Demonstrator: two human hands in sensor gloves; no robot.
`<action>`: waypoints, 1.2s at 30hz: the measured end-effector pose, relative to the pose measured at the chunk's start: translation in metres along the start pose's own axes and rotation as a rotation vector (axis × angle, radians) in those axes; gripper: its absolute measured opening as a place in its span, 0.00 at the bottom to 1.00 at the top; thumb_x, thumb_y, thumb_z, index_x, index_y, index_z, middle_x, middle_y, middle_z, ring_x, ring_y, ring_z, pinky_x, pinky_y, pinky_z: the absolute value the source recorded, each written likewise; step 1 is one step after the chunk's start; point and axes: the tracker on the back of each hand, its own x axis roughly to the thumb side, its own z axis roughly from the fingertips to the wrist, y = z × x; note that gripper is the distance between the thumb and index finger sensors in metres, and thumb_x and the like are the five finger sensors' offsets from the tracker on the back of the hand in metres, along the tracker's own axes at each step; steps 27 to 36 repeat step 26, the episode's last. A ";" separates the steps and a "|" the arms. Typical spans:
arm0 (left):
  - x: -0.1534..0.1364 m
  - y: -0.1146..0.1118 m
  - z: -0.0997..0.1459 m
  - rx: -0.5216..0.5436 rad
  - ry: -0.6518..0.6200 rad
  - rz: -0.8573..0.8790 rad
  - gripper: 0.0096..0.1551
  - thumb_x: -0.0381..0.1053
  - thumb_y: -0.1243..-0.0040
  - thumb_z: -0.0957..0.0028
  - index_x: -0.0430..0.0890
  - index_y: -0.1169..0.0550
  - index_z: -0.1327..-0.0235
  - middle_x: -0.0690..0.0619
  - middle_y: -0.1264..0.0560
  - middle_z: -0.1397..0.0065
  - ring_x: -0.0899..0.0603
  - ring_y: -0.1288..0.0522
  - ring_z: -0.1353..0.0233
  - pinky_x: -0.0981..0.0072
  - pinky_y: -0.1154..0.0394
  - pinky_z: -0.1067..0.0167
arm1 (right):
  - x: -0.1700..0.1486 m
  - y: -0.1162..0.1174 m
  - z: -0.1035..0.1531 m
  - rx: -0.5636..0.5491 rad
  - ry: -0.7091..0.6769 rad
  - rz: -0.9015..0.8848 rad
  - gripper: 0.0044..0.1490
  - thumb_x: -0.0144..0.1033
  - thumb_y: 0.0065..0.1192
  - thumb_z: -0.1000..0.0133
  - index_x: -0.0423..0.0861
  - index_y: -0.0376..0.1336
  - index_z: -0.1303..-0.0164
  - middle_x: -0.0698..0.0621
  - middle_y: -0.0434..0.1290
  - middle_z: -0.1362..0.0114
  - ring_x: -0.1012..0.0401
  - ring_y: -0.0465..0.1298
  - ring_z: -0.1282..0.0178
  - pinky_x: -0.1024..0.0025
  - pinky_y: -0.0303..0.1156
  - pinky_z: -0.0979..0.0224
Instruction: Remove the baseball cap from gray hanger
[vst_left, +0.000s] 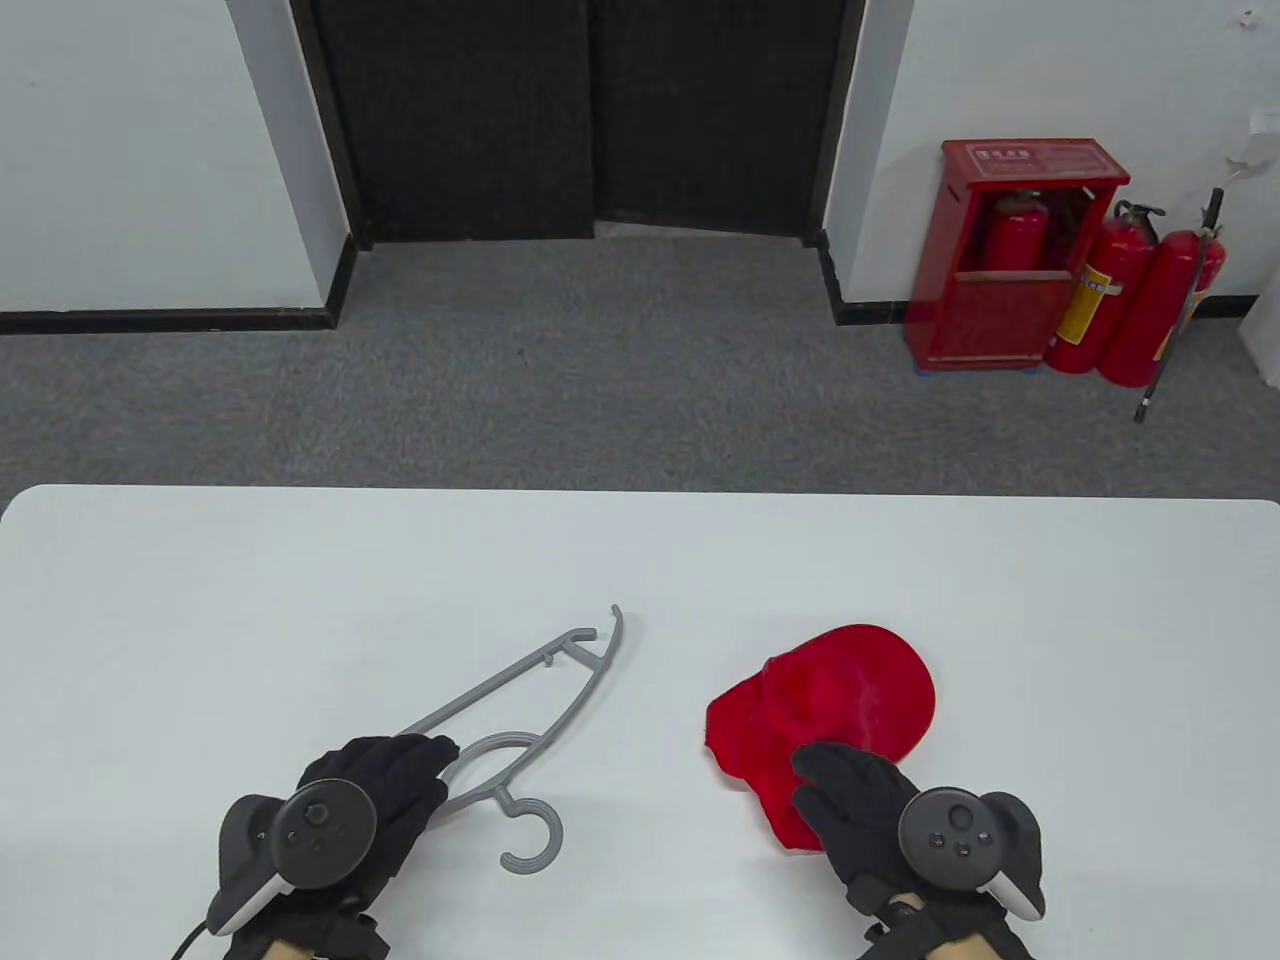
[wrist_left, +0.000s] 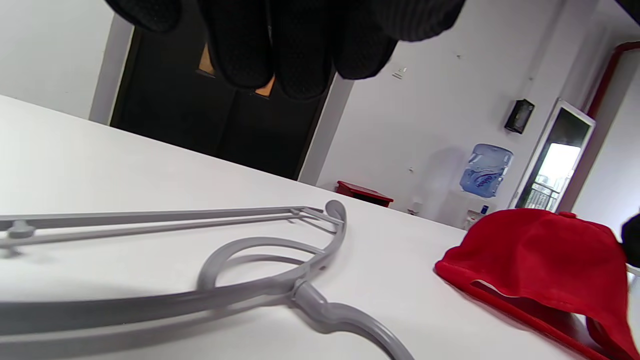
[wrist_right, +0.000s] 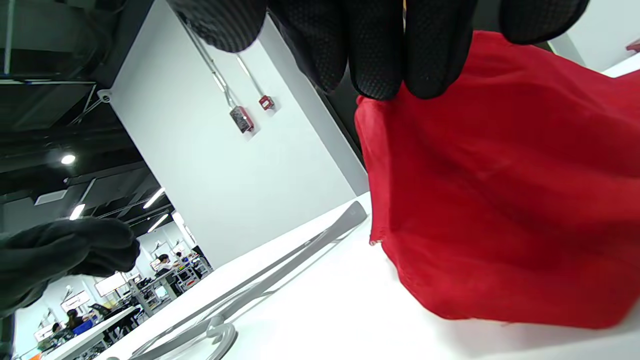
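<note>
A soft red cloth baseball cap (vst_left: 835, 705) lies crumpled on the smooth white counter (vst_left: 200, 600), right of centre and apart from the thin grey plastic hanger (vst_left: 520, 720), which lies flat to its left. The right hand (vst_left: 880, 820) in a black knit glove rests on the cap's near edge, fingers (wrist_right: 380, 50) pressed together. The left hand (vst_left: 350, 810) covers the hanger's near end; whether its fingers (wrist_left: 300, 55) grip it I cannot tell. Red fire extinguishers (vst_left: 1130, 290) stand on the far carpet.
</note>
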 end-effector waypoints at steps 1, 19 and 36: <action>0.004 0.000 0.000 0.004 -0.016 0.004 0.27 0.59 0.44 0.39 0.61 0.23 0.25 0.55 0.23 0.20 0.38 0.24 0.22 0.29 0.37 0.26 | 0.002 0.001 0.000 0.005 -0.006 0.001 0.35 0.49 0.53 0.37 0.42 0.64 0.25 0.33 0.68 0.21 0.36 0.68 0.24 0.24 0.59 0.29; 0.014 -0.004 0.000 -0.064 -0.051 -0.003 0.27 0.60 0.44 0.39 0.60 0.22 0.26 0.53 0.23 0.19 0.37 0.24 0.21 0.28 0.37 0.26 | 0.003 0.001 0.000 0.023 -0.017 -0.016 0.35 0.49 0.53 0.37 0.42 0.65 0.26 0.33 0.69 0.22 0.36 0.69 0.25 0.24 0.60 0.30; 0.013 -0.003 0.000 -0.063 -0.049 -0.004 0.27 0.60 0.45 0.39 0.60 0.22 0.26 0.53 0.24 0.18 0.37 0.24 0.21 0.28 0.37 0.26 | 0.003 0.002 0.000 0.026 -0.017 -0.018 0.34 0.49 0.53 0.37 0.42 0.65 0.26 0.34 0.69 0.22 0.36 0.69 0.25 0.24 0.60 0.30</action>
